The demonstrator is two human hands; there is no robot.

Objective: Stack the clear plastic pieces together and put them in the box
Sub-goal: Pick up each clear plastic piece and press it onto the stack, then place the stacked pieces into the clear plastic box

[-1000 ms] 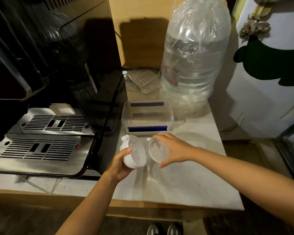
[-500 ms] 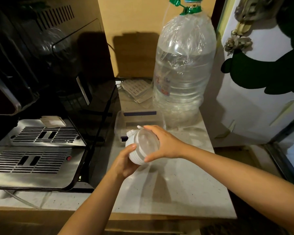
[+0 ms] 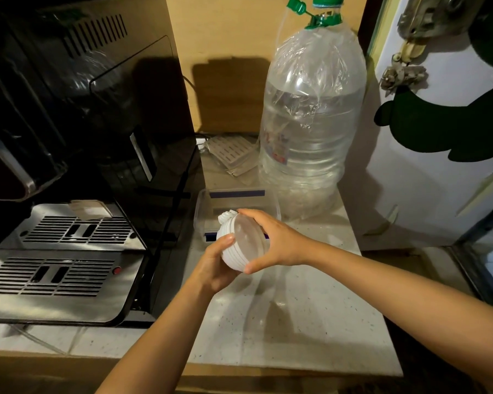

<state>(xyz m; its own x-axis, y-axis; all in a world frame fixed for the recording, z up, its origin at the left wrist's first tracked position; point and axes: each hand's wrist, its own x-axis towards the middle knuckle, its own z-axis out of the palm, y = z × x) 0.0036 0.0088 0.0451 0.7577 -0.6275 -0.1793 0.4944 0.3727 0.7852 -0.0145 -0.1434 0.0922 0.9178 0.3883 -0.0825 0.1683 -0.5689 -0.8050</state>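
Note:
A stack of clear, round plastic pieces is held tilted in the air above the counter, its rims showing as white rings. My left hand cups the stack from below and the left. My right hand presses on its open face from the right, fingers wrapped over the top and bottom edges. Just behind the stack sits the box, a clear rectangular tub with blue strips, open at the top and partly hidden by the stack and my right hand.
A large water bottle with a green cap stands behind the box to the right. A black coffee machine with a steel drip tray fills the left. The pale counter ends at a front edge; a white door stands at right.
One second ago my right hand held a single piece apart from the stack in my left hand. The two have since come together, and the stack has lifted toward the box.

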